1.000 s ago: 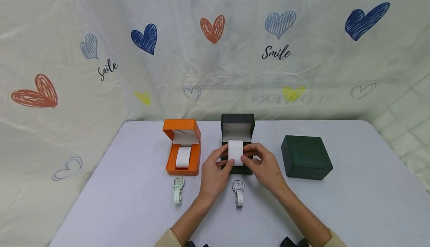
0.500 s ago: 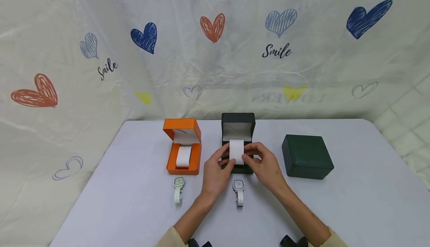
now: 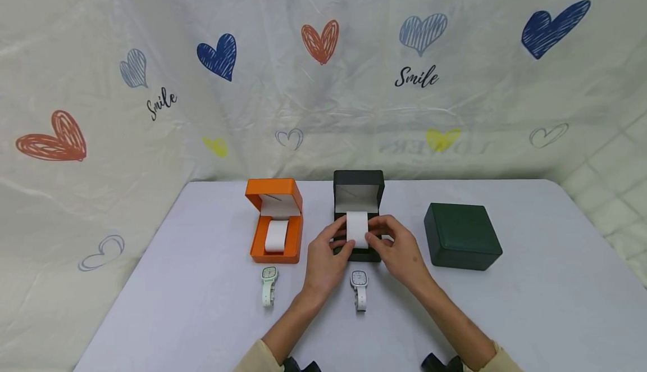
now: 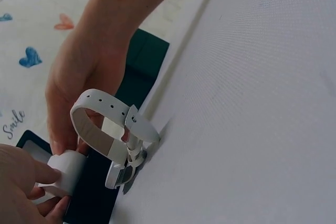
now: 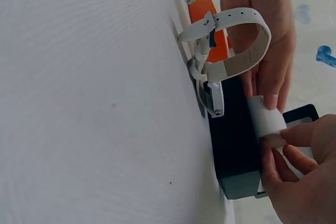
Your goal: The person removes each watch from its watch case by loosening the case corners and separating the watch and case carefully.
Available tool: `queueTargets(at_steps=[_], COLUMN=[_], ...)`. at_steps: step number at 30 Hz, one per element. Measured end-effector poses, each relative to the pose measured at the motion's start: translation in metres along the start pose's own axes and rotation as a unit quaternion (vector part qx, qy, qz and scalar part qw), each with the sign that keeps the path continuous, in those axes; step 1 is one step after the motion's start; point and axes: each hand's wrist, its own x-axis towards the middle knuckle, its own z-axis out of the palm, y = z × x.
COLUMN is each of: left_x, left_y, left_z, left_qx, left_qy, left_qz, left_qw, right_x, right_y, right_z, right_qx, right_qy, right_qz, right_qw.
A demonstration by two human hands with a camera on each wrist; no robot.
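Note:
A white watch cushion (image 3: 357, 229) is at the opening of the black watch box (image 3: 358, 179), whose lid stands raised. My left hand (image 3: 323, 262) pinches the cushion's left side between thumb and fingers. On its right side, my right hand (image 3: 402, 253) grips it likewise, thumb at the front. In the right wrist view the cushion (image 5: 266, 119) sits over the box's dark front wall (image 5: 233, 135), fingers at both ends. A white-strapped watch (image 3: 359, 289) lies just in front of the box, its strap buckled into a loop (image 4: 97, 121).
Left of the black box stands an orange watch box (image 3: 259, 240), lid up, with a white cushion (image 3: 276, 236) inside. A pale green watch (image 3: 268, 286) lies before it. At the right is a closed dark green box (image 3: 462, 236). A heart-printed sheet (image 3: 354, 91) hangs behind the table.
The cushion and both hands have shifted very slightly to the right over the black box. Both hands keep their grip; the boxes and watches stay in place.

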Motion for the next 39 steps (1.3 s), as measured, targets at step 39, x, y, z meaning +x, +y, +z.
queueTargets(at_steps=[39], left_x=[0.0034], left_y=[-0.0001], left_z=[-0.0029], left_qx=[0.035], left_qy=[-0.022], left_qz=[0.014], left_qw=[0.9990], right_x=[0.0015], right_y=[0.0057], right_z=[0.0017], right_qx=[-0.080], right_qy=[0.010], right_qz=[-0.073], right_qw=[0.994])
